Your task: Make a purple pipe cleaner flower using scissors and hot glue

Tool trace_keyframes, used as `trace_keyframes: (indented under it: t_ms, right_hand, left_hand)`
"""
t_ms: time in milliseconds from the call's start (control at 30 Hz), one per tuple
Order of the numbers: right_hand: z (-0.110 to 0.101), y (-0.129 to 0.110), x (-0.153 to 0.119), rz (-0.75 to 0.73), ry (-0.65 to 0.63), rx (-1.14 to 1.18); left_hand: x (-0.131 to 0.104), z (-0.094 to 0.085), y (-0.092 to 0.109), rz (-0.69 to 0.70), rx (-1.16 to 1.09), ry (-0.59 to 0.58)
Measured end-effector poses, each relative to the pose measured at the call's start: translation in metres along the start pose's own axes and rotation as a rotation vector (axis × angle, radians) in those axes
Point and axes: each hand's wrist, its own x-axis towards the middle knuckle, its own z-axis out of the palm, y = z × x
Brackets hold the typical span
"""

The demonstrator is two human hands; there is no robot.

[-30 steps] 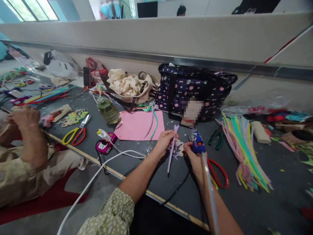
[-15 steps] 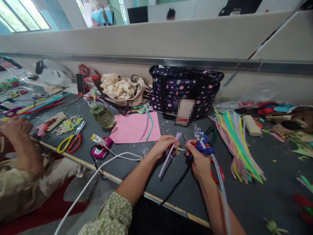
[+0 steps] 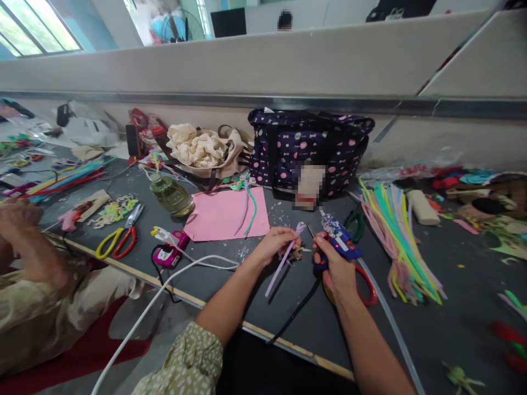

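Between the fingers of my left hand is a lilac fuzzy stem, curled at its upper end and slanting down toward the table edge. My right hand is closed around a blue glue gun, and a thin metal tip points from its fingers toward the stem's curl without clearly touching it. Small beige and purple scraps lie between the hands. Red-handled scissors rest partly under my right wrist.
A pink sheet, a green bottle, open scissors and a magenta box stand or lie to the left. A dark patterned bag is behind. Colourful stems lie right. Another person's arm is at far left.
My right hand has turned slightly, and the clear glue stick or tube behind the gun has swung right, away from my forearm. My left hand has barely moved.
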Motion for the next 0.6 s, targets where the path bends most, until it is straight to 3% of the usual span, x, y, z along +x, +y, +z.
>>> trace_keyframes:
  t_ms: [600]
  right_hand:
    - [0.0013,0.0033,0.0036,0.069,0.011,-0.025]
  left_hand:
    - [-0.0009,0.0004,0.0007,0.01,-0.002,-0.011]
